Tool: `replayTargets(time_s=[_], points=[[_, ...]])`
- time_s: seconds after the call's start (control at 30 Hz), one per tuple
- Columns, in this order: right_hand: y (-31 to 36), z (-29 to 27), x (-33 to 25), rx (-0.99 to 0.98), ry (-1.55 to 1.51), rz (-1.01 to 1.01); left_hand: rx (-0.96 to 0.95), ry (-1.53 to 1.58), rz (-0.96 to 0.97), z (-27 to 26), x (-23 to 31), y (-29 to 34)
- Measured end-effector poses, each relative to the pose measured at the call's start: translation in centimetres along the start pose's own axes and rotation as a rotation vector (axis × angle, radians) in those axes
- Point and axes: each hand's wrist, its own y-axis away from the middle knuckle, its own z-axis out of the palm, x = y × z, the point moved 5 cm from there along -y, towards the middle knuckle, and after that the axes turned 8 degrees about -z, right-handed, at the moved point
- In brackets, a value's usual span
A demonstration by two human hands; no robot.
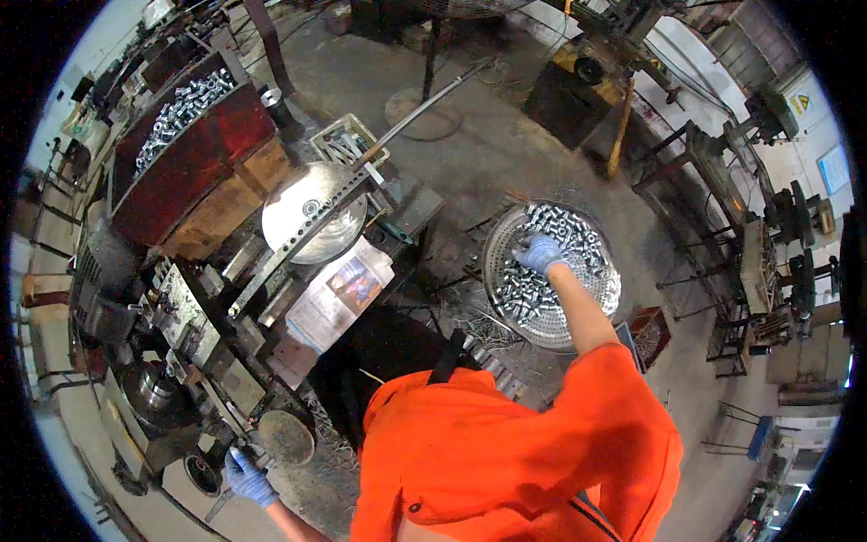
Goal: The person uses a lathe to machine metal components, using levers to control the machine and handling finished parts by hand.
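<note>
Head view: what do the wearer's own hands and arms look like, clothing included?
The left hand and right hand wear wrist-length blue gloves. The right forearm is bare below a loose, bright orange sleeve; the left forearm is bare where it shows. No glove markings can be made out.

Bright orange all over the loose cloth shirt (515,429). Soft blue on the gloved right hand (542,254) and the gloved left hand (251,478). Bright silver on the short cylindrical metal parts (578,237); dull grey on the round metal tray (554,332), patterned with rows of small dark holes. Deep red, streaked darker, on the long-sided bin (203,154). Off-white on the printed paper sheet (316,316), broken by a dark-toned rectangular picture (356,285). Polished silver on the round metal disc (293,192).
</note>
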Motion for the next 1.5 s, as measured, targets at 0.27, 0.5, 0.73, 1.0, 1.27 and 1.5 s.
replayTargets(time_s=[0.27, 0.5, 0.73, 1.0, 1.27, 1.5], points=[[-3.2, 0.7, -1.9, -0.225, 0.066, 0.082, 0.042, -0.043, 0.031, -0.6, 3.5, 0.8], [-1.5, -0.2, -1.4, 0.263, -0.139, -0.154, 0.076, -0.209, -0.017, -1.2, 3.1, 0.6], [-0.4, -7.3, -18.0, 0.236, -1.268, -0.392, 0.144, -0.185, 0.088, -1.7, 3.6, 1.4], [9.0, -15.7, -55.7, -0.138, -0.745, -1.322, 0.31, -0.131, 0.119, -14.1, 3.2, 0.9], [11.0, -9.0, -75.5, 0.042, 0.252, -1.705, 0.562, -0.491, -0.208, -23.7, -10.2, 9.5], [9.6, -6.4, -77.5, -0.166, 0.131, -1.495, 0.446, -0.431, -0.485, -21.5, -15.0, 14.5]])
